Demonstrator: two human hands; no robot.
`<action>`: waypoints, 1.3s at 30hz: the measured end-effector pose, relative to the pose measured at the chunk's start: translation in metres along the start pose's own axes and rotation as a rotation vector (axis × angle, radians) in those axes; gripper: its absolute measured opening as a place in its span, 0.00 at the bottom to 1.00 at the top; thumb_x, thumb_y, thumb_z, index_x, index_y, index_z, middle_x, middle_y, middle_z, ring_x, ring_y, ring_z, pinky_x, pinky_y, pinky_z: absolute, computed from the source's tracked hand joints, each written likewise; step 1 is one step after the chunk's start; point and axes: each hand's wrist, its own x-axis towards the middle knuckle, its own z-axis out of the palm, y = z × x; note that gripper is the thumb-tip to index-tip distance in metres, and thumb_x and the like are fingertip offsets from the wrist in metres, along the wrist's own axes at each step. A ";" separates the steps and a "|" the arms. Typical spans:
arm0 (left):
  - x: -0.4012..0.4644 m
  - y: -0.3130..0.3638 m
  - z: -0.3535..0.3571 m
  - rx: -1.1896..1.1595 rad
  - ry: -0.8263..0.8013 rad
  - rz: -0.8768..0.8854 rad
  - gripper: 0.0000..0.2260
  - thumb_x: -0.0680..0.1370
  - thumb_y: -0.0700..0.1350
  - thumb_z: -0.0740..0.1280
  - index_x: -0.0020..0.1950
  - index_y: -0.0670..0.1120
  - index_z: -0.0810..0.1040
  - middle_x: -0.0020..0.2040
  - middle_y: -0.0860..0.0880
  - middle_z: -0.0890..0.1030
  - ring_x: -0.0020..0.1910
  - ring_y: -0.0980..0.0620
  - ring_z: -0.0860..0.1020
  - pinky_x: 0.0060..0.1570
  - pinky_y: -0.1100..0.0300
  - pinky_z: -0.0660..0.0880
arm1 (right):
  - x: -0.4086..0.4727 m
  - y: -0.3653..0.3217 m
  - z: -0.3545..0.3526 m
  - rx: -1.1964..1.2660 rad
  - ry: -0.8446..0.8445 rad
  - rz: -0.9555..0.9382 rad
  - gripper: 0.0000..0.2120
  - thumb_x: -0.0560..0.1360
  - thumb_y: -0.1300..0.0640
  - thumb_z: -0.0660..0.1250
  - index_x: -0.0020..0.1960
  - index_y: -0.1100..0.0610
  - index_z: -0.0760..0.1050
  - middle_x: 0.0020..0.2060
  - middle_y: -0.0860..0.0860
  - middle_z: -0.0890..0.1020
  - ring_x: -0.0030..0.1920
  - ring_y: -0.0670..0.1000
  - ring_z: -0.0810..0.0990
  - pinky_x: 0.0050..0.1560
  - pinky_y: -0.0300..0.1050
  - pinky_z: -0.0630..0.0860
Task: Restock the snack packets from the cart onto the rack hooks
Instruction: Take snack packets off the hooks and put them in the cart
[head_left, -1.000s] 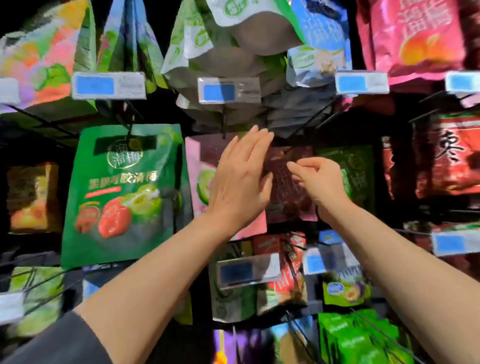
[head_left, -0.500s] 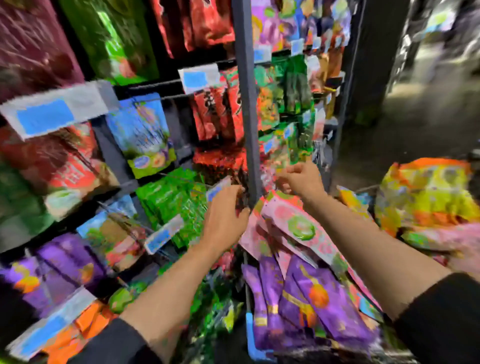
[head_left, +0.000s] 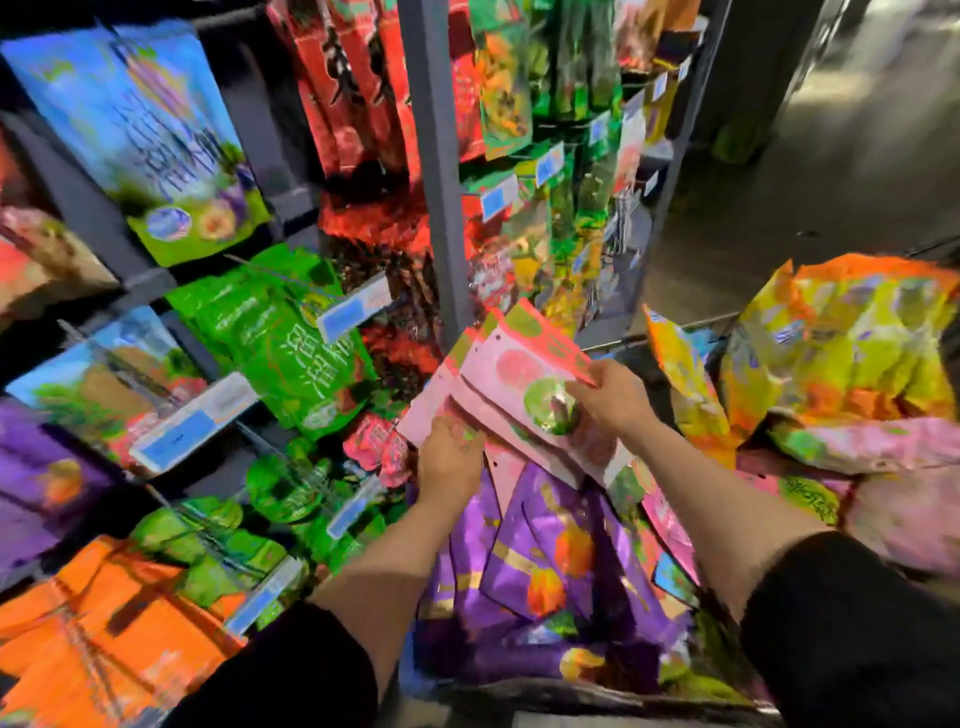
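Pink packets (head_left: 511, 384), several fanned (count unclear through blur), gripped at both ends: left hand (head_left: 451, 457) curled under the lower corner, right hand (head_left: 613, 397) pinching the right edge. Below both hands: purple packets (head_left: 540, 561) in the cart. Left of them: rack (head_left: 439, 156), stocked.

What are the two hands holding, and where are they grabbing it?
Both hold the pink snack packets over the cart. The left hand grips their lower left corner; the right hand pinches the right edge of the top packet with its fingers.
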 end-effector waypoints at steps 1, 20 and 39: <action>0.006 -0.004 0.007 -0.014 0.029 -0.022 0.11 0.75 0.44 0.70 0.48 0.46 0.68 0.50 0.35 0.80 0.51 0.39 0.79 0.54 0.45 0.74 | 0.012 -0.001 0.002 -0.014 -0.025 -0.037 0.11 0.74 0.52 0.70 0.48 0.59 0.74 0.39 0.53 0.74 0.43 0.50 0.72 0.40 0.44 0.61; 0.043 0.027 0.026 -0.303 0.329 0.049 0.10 0.77 0.44 0.64 0.52 0.42 0.82 0.48 0.45 0.84 0.48 0.46 0.81 0.48 0.53 0.77 | 0.081 -0.029 -0.013 0.495 -0.443 -0.017 0.26 0.53 0.54 0.83 0.44 0.68 0.80 0.35 0.59 0.81 0.32 0.54 0.76 0.39 0.44 0.71; -0.084 0.148 -0.293 -0.198 0.979 0.692 0.10 0.74 0.44 0.66 0.47 0.38 0.80 0.36 0.53 0.78 0.34 0.64 0.71 0.40 0.67 0.72 | -0.079 -0.308 -0.102 1.123 -0.358 -0.602 0.09 0.69 0.68 0.69 0.48 0.60 0.80 0.36 0.50 0.85 0.35 0.48 0.83 0.43 0.44 0.80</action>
